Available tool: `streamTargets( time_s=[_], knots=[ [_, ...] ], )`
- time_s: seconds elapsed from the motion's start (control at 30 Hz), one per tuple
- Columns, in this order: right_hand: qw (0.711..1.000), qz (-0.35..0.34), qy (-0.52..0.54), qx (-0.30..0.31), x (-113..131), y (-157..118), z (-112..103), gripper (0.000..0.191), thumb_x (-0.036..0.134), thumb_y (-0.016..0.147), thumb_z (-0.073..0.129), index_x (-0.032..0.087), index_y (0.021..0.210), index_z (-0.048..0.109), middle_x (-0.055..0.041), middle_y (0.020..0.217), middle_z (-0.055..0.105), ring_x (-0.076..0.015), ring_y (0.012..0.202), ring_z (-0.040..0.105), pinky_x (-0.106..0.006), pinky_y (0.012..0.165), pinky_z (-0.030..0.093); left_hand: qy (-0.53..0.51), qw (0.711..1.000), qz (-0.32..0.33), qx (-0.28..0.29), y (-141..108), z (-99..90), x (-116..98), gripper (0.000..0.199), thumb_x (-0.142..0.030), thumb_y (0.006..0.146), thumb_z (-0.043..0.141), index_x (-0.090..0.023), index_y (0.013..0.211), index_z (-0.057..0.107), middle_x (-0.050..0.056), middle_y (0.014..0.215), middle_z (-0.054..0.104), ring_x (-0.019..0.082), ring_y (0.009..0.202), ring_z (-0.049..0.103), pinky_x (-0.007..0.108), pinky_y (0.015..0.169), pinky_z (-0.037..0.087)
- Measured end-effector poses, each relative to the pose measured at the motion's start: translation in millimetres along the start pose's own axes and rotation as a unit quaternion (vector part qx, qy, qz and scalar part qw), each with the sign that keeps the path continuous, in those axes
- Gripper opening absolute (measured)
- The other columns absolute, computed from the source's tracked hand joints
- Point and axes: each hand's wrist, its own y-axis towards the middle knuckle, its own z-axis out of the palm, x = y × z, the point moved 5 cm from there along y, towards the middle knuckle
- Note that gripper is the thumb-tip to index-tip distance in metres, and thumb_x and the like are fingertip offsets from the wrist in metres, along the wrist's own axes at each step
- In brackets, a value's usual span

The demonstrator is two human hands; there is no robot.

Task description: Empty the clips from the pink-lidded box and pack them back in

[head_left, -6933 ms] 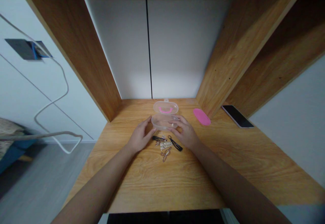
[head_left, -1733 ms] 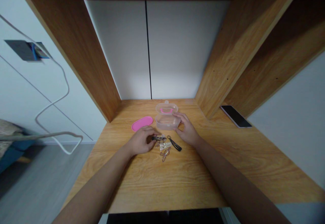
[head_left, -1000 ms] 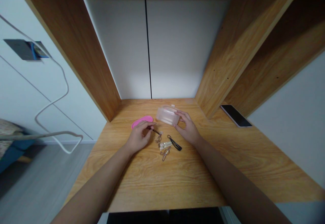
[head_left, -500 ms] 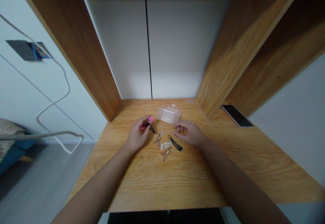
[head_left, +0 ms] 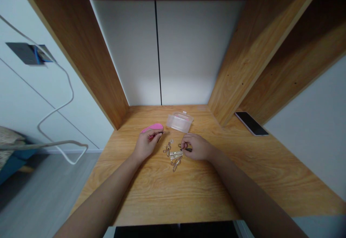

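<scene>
My left hand point(head_left: 144, 145) is closed in a pinch on a black hair clip point(head_left: 161, 133), seen nearly edge-on. Just behind those fingers lies a flat pink oval thing point(head_left: 153, 126), partly covered by the hand. My right hand point(head_left: 199, 147) has its fingertips closed on another black hair clip point(head_left: 188, 149), close to the table. Between the hands lie pale metallic hair clips point(head_left: 176, 155), with one looped wire-like clip point(head_left: 168, 149) behind them and a second looped clip point(head_left: 176, 165) in front. A small clear ring-like piece point(head_left: 172, 141) rests near the back one.
Behind the hands stands a clear plastic box point(head_left: 178, 124) with its lid raised. A phone point(head_left: 252, 123) lies at the right on the wooden table point(head_left: 162, 198). Upright wooden panels flank the work area, and a white cable point(head_left: 72, 95) hangs at the left.
My right hand has come down and inward and closed on the black hair clip there. My left hand has turned its clip and uncovered more of the pink thing.
</scene>
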Motion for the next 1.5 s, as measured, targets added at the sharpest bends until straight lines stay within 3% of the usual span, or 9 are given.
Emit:
streamTargets(
  time_s=[0.13,0.3,0.4,0.57,0.8,0.97,1.1,1.23,1.5],
  knots=[
    [0.999,0.024,0.032,0.011,-4.0,-1.4,0.5,0.009,0.015,0.077,0.067,0.02,0.084,0.07,-0.0023,0.081,0.07,-0.0162,0.073,0.063,-0.026,0.067,0.047,-0.006,1.0,0.005,0.001,0.4,1.4,-0.4,0.02,-0.03,0.091,0.065,-0.021,0.104,0.077,0.007,0.099,0.079,0.02,0.091,0.073,0.035,0.089,0.058],
    [0.995,0.012,0.093,-0.031,-1.5,0.1,-8.7,0.029,0.02,0.092,0.058,0.021,0.118,0.07,-0.0053,0.09,0.07,-0.0168,0.076,0.064,-0.029,0.07,0.049,-0.025,0.999,0.042,-0.011,0.9,0.2,-5.9,0.017,-0.03,0.091,0.066,-0.02,0.098,0.078,0.008,0.097,0.077,0.019,0.091,0.071,0.032,0.086,0.057],
    [0.987,-0.005,0.133,-0.089,2.1,2.9,-11.9,0.023,0.026,0.095,0.056,0.021,0.108,0.074,-0.0077,0.094,0.07,-0.0193,0.085,0.066,-0.032,0.076,0.051,-0.031,0.999,0.022,-0.012,0.3,0.4,-3.0,0.017,-0.031,0.09,0.067,-0.021,0.099,0.078,0.007,0.096,0.077,0.019,0.089,0.072,0.031,0.084,0.057],
    [0.921,0.111,0.326,-0.179,-10.1,5.7,0.0,0.029,0.047,0.081,0.075,0.019,0.088,0.073,-0.0048,0.077,0.072,-0.0163,0.064,0.066,-0.029,0.061,0.053,-0.046,0.999,-0.026,-0.009,-0.6,3.3,5.0,0.018,-0.033,0.085,0.072,-0.019,0.095,0.077,0.007,0.092,0.078,0.018,0.085,0.072,0.031,0.085,0.057],
    [0.857,0.179,0.433,-0.216,-11.3,9.8,5.7,0.043,0.055,0.062,0.086,0.019,0.077,0.068,-0.0073,0.073,0.076,-0.0194,0.064,0.071,-0.031,0.06,0.057,-0.132,0.987,-0.075,0.052,-4.2,14.2,5.1,0.02,-0.034,0.086,0.072,-0.016,0.092,0.067,0.007,0.087,0.077,0.017,0.081,0.073,0.026,0.077,0.055],
    [0.856,0.18,0.412,-0.256,-11.6,10.5,5.5,0.041,0.053,0.06,0.087,0.019,0.072,0.069,-0.0077,0.076,0.075,-0.0187,0.066,0.069,-0.03,0.061,0.057,-0.18,0.975,-0.098,0.083,-7.8,19.8,1.9,0.026,-0.037,0.09,0.067,-0.016,0.103,0.059,0.003,0.08,0.075,0.015,0.077,0.072,0.022,0.069,0.052],
    [0.868,0.186,0.374,-0.267,-13.5,8.9,8.8,0.036,0.05,0.065,0.084,0.019,0.069,0.067,-0.0032,0.063,0.069,-0.0134,0.052,0.059,-0.024,0.047,0.046,-0.183,0.975,-0.081,0.096,-8.8,21.6,-1.6,0.043,-0.04,0.091,0.066,-0.015,0.125,0.061,0.008,0.094,0.078,0.02,0.089,0.074,0.028,0.08,0.057],
    [0.891,0.188,0.336,-0.239,-10.9,8.8,11.7,0.028,0.043,0.07,0.08,0.018,0.07,0.068,0.0004,0.055,0.063,-0.0096,0.043,0.049,-0.021,0.041,0.036,-0.177,0.976,-0.066,0.105,-9.1,23.8,0.1,0.037,-0.042,0.091,0.065,-0.016,0.116,0.071,0.013,0.113,0.076,0.024,0.103,0.073,0.036,0.097,0.057],
    [0.918,0.187,0.277,-0.215,-9.1,7.5,11.4,0.018,0.035,0.076,0.073,0.017,0.075,0.072,-0.0001,0.057,0.065,-0.0099,0.048,0.047,-0.021,0.044,0.034,-0.178,0.973,-0.093,0.113,-9.8,25.5,9.1,0.044,-0.043,0.087,0.071,-0.017,0.122,0.069,0.011,0.115,0.076,0.025,0.103,0.075,0.039,0.097,0.059]
  ],
)
